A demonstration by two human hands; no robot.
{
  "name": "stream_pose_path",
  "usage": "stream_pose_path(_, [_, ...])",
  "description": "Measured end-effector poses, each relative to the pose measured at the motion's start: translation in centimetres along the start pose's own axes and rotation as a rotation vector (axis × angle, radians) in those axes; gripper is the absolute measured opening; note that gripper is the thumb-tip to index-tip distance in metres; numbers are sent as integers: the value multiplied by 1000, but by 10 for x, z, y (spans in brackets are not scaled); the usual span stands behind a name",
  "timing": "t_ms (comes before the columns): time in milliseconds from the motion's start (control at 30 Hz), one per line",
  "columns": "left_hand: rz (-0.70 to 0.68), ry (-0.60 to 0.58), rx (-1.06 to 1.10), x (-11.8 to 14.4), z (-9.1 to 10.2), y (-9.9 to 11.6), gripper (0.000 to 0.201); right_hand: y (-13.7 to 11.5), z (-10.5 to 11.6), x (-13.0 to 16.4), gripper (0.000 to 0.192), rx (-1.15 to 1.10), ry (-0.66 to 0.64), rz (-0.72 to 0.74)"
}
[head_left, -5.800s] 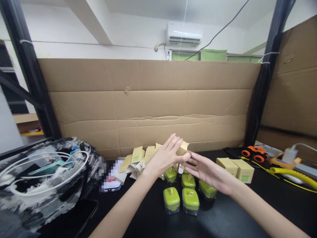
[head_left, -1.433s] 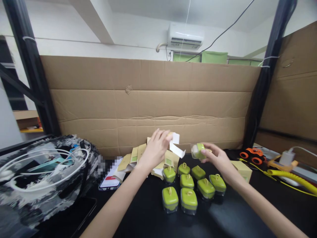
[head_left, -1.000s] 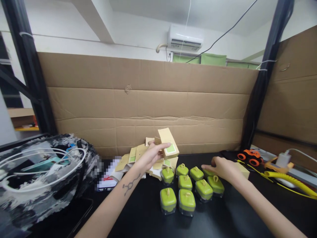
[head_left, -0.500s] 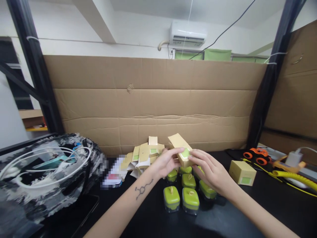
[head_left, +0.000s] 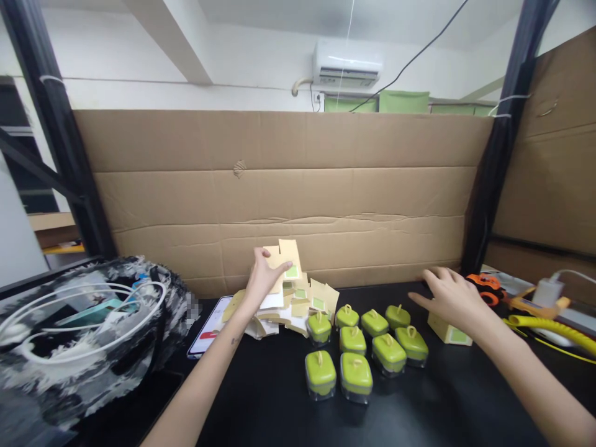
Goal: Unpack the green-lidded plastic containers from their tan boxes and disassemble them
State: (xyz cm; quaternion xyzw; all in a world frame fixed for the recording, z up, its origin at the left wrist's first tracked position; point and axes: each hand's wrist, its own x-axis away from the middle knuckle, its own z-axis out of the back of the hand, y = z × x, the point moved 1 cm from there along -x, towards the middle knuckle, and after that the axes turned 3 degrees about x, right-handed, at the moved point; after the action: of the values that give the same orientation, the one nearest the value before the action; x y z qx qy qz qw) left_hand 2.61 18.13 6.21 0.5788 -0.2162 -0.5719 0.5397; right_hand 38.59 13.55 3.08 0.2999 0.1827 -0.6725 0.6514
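While left hand (head_left: 261, 282) grips carton (head_left: 285, 259), over pile (head_left: 288, 307)

The lidded jars (head_left: 361, 344) stand clustered mid-table, with the heap of flattened cartons (head_left: 291, 304) just behind and left of them — a phone (head_left: 209, 320) lies left of that heap. A closed carton (head_left: 447, 331) sits right of the jars, a toy truck (head_left: 484, 287) behind it — a cardboard wall (head_left: 288, 192) backs everything.

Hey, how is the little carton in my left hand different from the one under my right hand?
The carton in the left hand is opened, flaps loose, held up above the pile of empty cartons; the carton by the right hand looks closed and lies on the black table. The left one is gripped; the right one sits beneath spread fingers. Both are tan with a green label.
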Motion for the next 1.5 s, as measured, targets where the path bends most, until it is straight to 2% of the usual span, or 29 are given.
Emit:
stream_pose_path(67, [-28,-36,-143,-4,3,-11,41,19,-17,3,41,-24,-286,-178])
stream_pose_path(133, [-40,-84,-258,-6,3,-21,33,30,-27,5,45,-114,-476,-229])
stream_pose_path(200, [-51,-114,-347,-8,3,-27,28,38,-32,4,42,-186,-535,-185])
stream_pose_path(267, [-71,-136,-409,-12,6,-28,26,45,-34,1,39,-216,-533,-145])
stream_pose_path(400, [-149,-120,-470,-18,14,-12,31,55,-25,-7,40,-249,-466,-59])
stream_pose_path(467, [-215,-67,-478,-11,12,5,27,50,-11,-12,42,-269,-311,2])
stream_pose_path(533, [-304,-40,-467,6,3,25,24,36,8,-13,41,-356,-60,76])
stream_pose_path(600, [-397,-108,-446,31,-11,45,24,12,28,-10,40,-533,155,135])
stream_pose_path(633, [-451,-191,-422,45,-20,53,28,-3,36,-7,39,-634,193,155])
stream_pose_path(700, [-557,-517,-306,73,-35,67,52,-34,49,3,35,-825,161,213])
stream_pose_path(733, [-603,-644,-286,84,-41,71,68,-49,52,9,34,-915,119,250])
stream_pose_path(800, [-614,-750,-292,99,-48,77,79,-73,54,19,37,-1038,45,303])
stream_pose_path(867, [-563,-785,-322,104,-49,79,79,-87,53,26,41,-1072,38,311])
stream_pose_path(967, [-489,-789,-346,101,-46,78,80,-91,48,29,44,-1011,110,291])
stream_pose_path(1033, [-493,-783,-339,98,-45,77,76,-87,48,29,47,-952,233,239])
stream_pose_path(1133, [-528,-761,-290,93,-45,73,56,-81,55,30,45,-920,471,226])
stream_pose_path(1200, [-541,-740,-248,90,-44,69,43,-80,62,32,36,-1004,460,298])
stream_pose_path(1300, [-560,-722,-218,85,-42,66,42,-82,71,34,23,-1123,250,368])
stream_pose_path(1367, [-593,-694,-241,82,-41,64,43,-83,72,35,15,-1027,155,497])
stream_pose_path(1433, [-637,-661,-304,81,-40,63,42,-83,71,34,19,-817,140,630])
stream_pose_path(1500, [-699,-637,-391,81,-41,63,42,-83,65,32,21,-666,143,589])
